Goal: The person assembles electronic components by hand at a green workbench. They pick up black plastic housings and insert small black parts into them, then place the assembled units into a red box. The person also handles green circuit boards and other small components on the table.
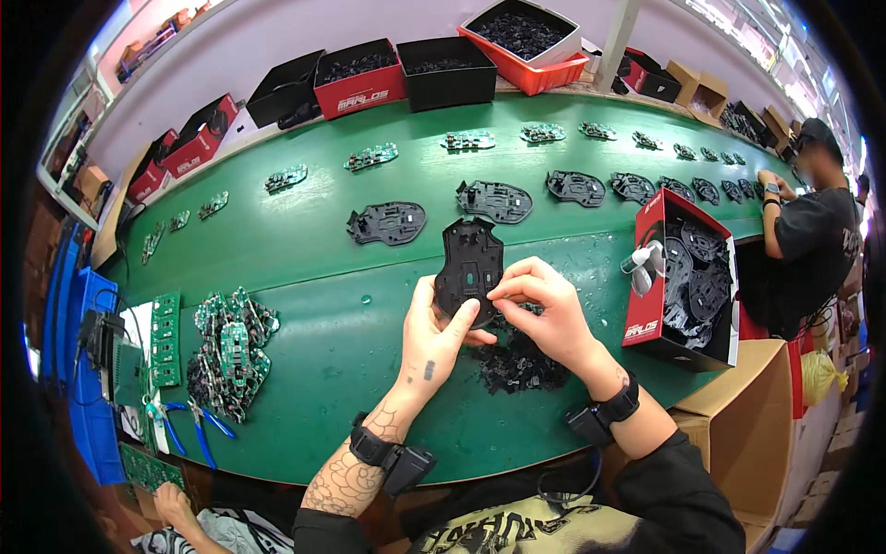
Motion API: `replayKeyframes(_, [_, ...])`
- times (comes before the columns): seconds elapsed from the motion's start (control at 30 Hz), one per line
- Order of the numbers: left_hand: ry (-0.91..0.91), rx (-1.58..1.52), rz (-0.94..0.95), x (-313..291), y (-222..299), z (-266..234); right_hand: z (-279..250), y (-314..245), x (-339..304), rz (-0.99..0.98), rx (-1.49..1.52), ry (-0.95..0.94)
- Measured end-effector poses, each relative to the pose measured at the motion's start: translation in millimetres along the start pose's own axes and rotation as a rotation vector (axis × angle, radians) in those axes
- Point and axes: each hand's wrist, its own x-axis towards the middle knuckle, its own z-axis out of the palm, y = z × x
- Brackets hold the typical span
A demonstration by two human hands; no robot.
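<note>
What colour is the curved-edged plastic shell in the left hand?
The curved-edged plastic shell is black; it shows best in the head view.

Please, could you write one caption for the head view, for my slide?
Left hand holds a black plastic shell, right hand at its edge, above a green workbench.

a long green surface (318,388) carries a far row of circuit boards (469,140) and a nearer row of black plastic shells (388,223). a pile of small black parts (524,369) lies near its front edge, a heap of assembled boards (238,355) and blue-handled pliers (201,436) to the left, and a red box (649,297) of shells to the right.
</note>
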Motion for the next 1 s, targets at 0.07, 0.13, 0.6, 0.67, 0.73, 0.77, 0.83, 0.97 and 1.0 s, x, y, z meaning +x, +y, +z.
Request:
replayKeyframes(0.07, [0.0,0.007,0.018,0,-1,0,2,1,0,0.001,0.007,0.012])
replayKeyframes(0.13, [-0.002,0.012,0.027,0,-2,0,3,2,1,0.002,0.012,0.018])
replayKeyframes(0.6, [-0.046,0.081,0.035,-1,-9,-4,8,1,0,0.08,0.006,0.032])
replayKeyframes(0.67, [-0.058,0.048,0.079,0,-7,-3,10,-1,-1,0.177,0.126,0.075])
replayKeyframes(0.73, [-0.04,-0.006,0.099,0,-3,-1,10,-2,0,0.232,0.207,0.14])
replayKeyframes(0.77, [-0.015,-0.043,0.097,0,1,1,7,-2,2,0.238,0.227,0.183])
replayKeyframes(0.83, [0.048,-0.019,0.048,-1,6,-5,-5,-1,8,0.159,0.014,0.118])
replayKeyframes(0.97, [0.195,0.032,0.087,3,1,-13,-3,7,-2,0.007,-0.344,-0.081])
replayKeyframes(1.0, [0.198,0.044,0.087,4,2,-13,-1,11,-2,-0.051,-0.377,-0.112])
